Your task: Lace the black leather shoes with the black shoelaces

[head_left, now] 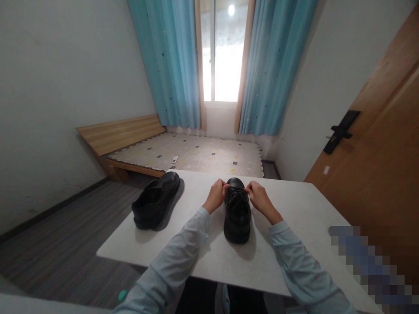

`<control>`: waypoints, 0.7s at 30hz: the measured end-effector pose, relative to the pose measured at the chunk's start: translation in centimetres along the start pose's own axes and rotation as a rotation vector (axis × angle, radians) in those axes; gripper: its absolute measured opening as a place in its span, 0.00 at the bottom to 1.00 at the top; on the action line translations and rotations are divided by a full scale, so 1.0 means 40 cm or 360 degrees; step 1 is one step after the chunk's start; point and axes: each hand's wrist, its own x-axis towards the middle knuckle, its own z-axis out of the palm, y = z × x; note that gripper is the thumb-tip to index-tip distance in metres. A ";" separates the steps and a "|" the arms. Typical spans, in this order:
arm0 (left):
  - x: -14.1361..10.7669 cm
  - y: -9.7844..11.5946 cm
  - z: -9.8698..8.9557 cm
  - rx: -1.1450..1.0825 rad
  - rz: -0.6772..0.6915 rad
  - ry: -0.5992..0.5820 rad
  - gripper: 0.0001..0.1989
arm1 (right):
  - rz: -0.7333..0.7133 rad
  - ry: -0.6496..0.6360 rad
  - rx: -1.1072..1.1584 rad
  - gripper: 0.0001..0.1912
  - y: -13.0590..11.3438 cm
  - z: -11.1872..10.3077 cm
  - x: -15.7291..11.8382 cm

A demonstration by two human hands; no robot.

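Observation:
A black lace-up shoe (237,229) stands upright on the white table (203,179), toe pointing away from me. Dark laces (236,192) cross its upper near the toe end. On the shoe's left side, my left hand (216,195) is closed in a pinch on the shoelace. My right hand (259,197) pinches the lace on the opposite side. The thin lace ends between my fingertips are hard to make out against the black shoe. Farther left on the table rests a second black shoe (153,203), turned at an angle, apart from both hands.
Beyond the table is a bed (203,150) with a patterned mattress and a small white object (174,159) on it. Blue curtains (173,65) flank a bright window. A wooden door (376,131) stands at right, beside a pixelated patch. A green item (122,295) shows lower left.

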 end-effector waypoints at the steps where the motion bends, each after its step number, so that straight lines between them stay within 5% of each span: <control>1: 0.000 -0.001 -0.001 0.0007 -0.0004 -0.0002 0.08 | 0.0027 -0.0007 0.0019 0.08 -0.001 -0.001 0.000; 21: -0.006 -0.004 -0.004 -0.0130 -0.0068 0.0001 0.08 | 0.0331 0.0012 0.0323 0.08 0.014 0.002 -0.007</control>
